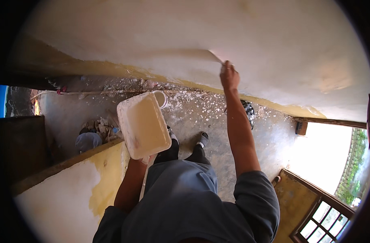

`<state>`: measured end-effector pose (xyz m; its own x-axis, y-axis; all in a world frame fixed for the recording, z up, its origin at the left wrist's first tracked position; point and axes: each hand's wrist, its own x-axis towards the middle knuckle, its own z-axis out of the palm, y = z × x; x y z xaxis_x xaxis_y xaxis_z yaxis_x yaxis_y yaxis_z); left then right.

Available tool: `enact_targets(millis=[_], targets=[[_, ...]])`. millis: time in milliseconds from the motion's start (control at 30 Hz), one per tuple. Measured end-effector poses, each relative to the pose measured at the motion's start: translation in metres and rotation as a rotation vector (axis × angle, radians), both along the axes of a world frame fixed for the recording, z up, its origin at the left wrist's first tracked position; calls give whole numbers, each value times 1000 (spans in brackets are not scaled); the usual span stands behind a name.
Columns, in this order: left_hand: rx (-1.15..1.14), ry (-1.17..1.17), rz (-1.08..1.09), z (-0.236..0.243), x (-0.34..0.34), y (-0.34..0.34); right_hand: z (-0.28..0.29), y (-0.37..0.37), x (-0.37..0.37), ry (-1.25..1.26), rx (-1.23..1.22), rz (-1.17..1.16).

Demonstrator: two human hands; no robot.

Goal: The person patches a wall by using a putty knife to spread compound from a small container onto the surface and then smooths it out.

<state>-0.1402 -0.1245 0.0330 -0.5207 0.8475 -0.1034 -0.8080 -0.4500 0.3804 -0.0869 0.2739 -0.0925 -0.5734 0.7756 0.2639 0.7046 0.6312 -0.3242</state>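
My right hand (230, 76) is raised to the wall (160, 28), closed around the handle of a putty knife (215, 56). The thin blade lies against the pale coated surface, where a shaded band runs off to its left. Lower left, a cream rectangular plastic tub (144, 125) with putty smears along its edges is held up in front of me. My left hand (146, 159) grips its near end; most of the fingers are hidden behind it.
White flakes litter the floor along the wall's foot. A white bucket (160, 99) stands past the tub, and a black plastic bag (248, 110) lies beneath my right forearm. At left are a half-height wall (87, 182) and a rubble heap (106, 128); a bright doorway (324, 152) opens at right.
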Motion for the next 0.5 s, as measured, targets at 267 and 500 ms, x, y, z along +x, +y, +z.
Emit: enact_targets(millis=[267, 500], targets=[[89, -56, -4, -13, -62, -12, 206, -6, 64, 1705, -422, -252], [51, -85, -70, -20, -85, -14, 386, -67, -75, 1871, -383, 423]])
